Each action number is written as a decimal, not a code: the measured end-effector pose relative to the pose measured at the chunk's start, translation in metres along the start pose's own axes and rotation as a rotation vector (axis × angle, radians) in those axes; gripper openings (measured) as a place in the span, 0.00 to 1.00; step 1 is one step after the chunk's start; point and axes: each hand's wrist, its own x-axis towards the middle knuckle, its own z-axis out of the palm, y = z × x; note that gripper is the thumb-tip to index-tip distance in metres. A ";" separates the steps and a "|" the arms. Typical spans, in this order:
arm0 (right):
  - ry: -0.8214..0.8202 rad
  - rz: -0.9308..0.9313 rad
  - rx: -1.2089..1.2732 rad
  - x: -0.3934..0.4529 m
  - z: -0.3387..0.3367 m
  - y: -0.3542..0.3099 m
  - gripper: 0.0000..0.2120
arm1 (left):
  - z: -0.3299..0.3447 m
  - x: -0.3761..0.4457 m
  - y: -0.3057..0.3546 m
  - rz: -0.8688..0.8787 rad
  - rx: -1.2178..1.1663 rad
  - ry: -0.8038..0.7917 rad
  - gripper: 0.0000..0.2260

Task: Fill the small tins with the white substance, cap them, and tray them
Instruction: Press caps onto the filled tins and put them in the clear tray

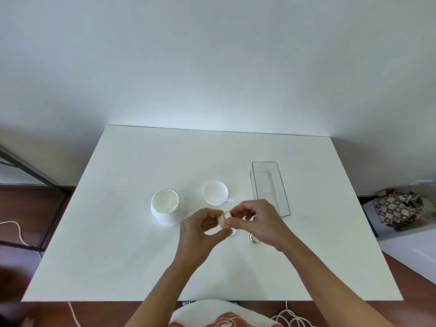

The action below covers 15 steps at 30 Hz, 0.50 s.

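Observation:
A small gold tin is held tilted above the table's middle, between my left hand and my right hand. Both hands pinch it with their fingertips; my right fingers sit on its lid end. A second gold tin lies on the table, partly hidden under my right hand. A small white round piece shows just below the held tin. The big white jar, open and full of white substance, stands to the left. The clear rectangular tray lies at the right with nothing in it.
The jar's white lid lies upside down behind my hands, with a small white spatula at its right edge. A patterned bag sits on the floor at the right. Cords lie on the floor near the table's front edge.

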 end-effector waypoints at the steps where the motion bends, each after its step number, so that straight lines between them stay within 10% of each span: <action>1: 0.008 -0.009 -0.004 0.001 -0.001 -0.002 0.09 | -0.001 0.001 0.002 0.012 0.008 -0.001 0.17; 15: 0.005 -0.110 -0.101 -0.001 -0.023 -0.027 0.15 | -0.005 0.014 0.034 0.094 -0.016 0.003 0.18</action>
